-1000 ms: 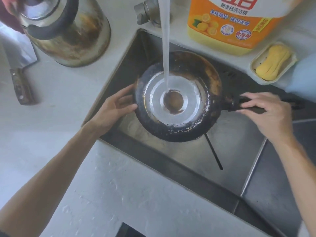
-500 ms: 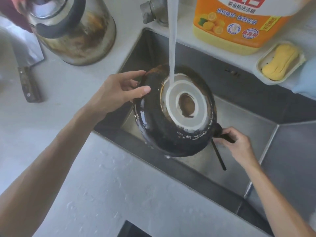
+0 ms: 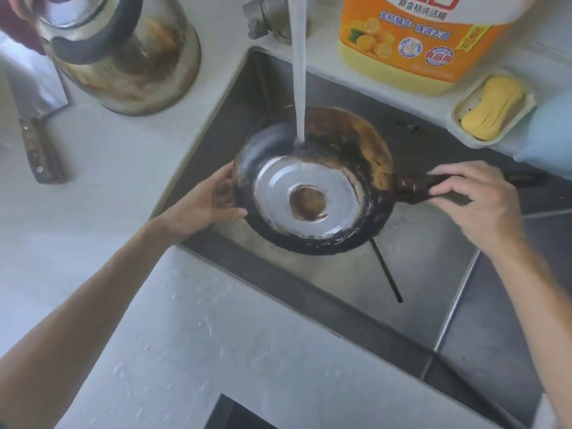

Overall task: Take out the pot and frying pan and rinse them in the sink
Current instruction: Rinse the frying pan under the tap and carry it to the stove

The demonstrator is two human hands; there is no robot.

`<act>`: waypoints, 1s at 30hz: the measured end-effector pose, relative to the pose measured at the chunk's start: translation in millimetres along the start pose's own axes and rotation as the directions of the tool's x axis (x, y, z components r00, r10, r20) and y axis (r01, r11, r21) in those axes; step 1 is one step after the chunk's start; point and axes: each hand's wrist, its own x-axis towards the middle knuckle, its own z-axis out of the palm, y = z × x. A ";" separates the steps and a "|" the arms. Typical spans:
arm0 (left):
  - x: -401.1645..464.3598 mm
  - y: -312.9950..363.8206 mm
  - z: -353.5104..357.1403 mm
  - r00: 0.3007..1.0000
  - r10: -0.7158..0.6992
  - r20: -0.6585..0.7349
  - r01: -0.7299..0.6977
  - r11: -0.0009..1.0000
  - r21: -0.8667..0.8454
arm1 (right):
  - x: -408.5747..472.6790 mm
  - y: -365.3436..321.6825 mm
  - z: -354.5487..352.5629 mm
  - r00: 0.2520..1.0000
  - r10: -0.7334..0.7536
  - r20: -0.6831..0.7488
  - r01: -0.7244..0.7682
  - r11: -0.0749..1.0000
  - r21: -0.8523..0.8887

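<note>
Hanging bottom-up over the stainless steel sink (image 3: 433, 274): one round black frying pan (image 3: 312, 181), scorched brown along its far rim, with a bright silver disc on its base and a dark brown spot at the disc's centre. Held between two hands.

Left hand (image 3: 204, 205): fingers laid straight against the pan's left rim, thumb below; steadying, not curled round.

Right hand (image 3: 476, 202): fingers curled over the pan's long black handle (image 3: 520, 179), which points right.

Stream of tap water (image 3: 299, 72): falls from above and lands on the far left part of the pan's underside, sheeting over the silver disc.

Grey metal tap base (image 3: 263, 17): on the counter behind the sink corner.

Thin black stick (image 3: 387, 270): lying on the sink floor, partly under the pan.

Tarnished steel kettle with black handle (image 3: 123, 48): standing on the pale countertop (image 3: 93, 227), far left.

Cleaver with brown wooden handle (image 3: 40, 147): flat on the counter, left of the kettle.

Large orange detergent bottle with lemon label (image 3: 411, 41): behind the sink.

Yellow soap bar in pale green dish (image 3: 492, 109): just right of the bottle.
</note>
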 end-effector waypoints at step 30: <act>-1.5 -18.2 -4.5 0.995 -0.091 -0.026 0.091 0.996 0.000 | 5.2 -4.4 4.7 0.978 0.101 0.182 -0.119 0.989 0.088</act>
